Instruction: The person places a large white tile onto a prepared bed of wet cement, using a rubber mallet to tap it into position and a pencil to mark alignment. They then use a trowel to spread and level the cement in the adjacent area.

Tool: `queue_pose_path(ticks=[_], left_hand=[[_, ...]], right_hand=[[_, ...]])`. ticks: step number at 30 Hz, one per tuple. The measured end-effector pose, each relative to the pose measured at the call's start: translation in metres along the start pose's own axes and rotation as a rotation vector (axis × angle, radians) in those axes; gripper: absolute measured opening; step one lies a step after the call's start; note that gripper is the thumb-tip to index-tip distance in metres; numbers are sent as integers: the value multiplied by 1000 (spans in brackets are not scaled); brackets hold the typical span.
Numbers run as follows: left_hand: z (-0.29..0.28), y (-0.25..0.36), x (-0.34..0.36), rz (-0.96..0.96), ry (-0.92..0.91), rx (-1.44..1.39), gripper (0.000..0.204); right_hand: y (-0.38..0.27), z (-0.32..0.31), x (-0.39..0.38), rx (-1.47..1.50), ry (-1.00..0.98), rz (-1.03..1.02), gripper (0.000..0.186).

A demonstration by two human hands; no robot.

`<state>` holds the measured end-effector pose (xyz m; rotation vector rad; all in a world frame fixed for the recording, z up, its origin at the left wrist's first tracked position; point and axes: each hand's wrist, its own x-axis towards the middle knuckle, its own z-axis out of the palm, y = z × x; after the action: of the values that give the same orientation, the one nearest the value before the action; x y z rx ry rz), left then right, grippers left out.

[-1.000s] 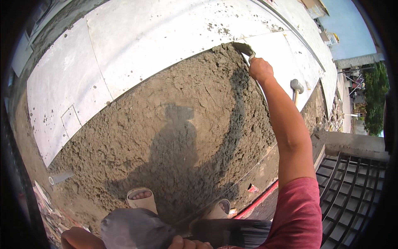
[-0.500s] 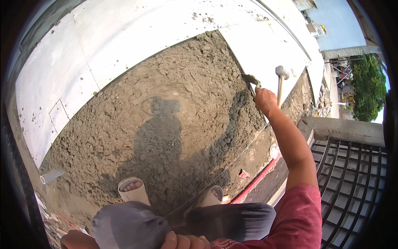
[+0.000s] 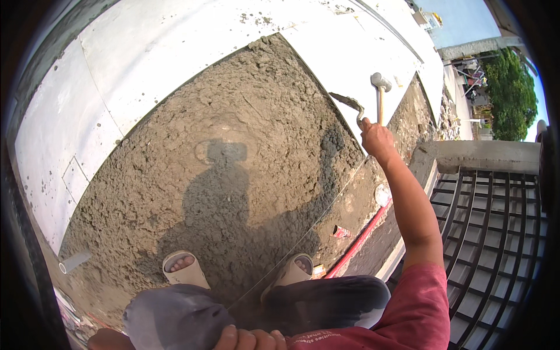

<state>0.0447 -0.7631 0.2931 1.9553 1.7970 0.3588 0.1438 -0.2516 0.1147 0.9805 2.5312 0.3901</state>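
Left of the grey mortar bed point(image 3: 233, 175), large white floor tiles point(image 3: 116, 105) already lay flat, and a short white pipe stub point(image 3: 73, 261) stuck out near that bed's lower left corner. At the bed's near edge our left hand point(image 3: 248, 337) rested on our knee, fingers curled loosely and holding nothing that we could see. Our two white rubber boots point(image 3: 185, 269) stood in the mortar bed's near part. Across the bed, a taut guide string point(image 3: 326, 204) ran along its right side. Just past the bed's right edge our right hand point(image 3: 376, 137) was clenched round the handle of a small steel pointed trowel point(image 3: 348, 102), its blade raised over the neighbouring white tile. A rubber mallet point(image 3: 380, 87) lay on that tile beside the trowel. We judged that good work meant raking the mortar evenly, keeping its surface level with the string, and leaving no hollows at the edge against the laid tiles.
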Motion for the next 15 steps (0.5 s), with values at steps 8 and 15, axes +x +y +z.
queue_pose_path(ticks=[8, 15], left_hand=[[2, 2, 0, -16, 19, 6, 40], [5, -5, -2, -12, 7, 10, 40]], right_hand=[[16, 38, -13, -131, -239, 6, 29], [27, 23, -47, 39, -143, 159, 31]])
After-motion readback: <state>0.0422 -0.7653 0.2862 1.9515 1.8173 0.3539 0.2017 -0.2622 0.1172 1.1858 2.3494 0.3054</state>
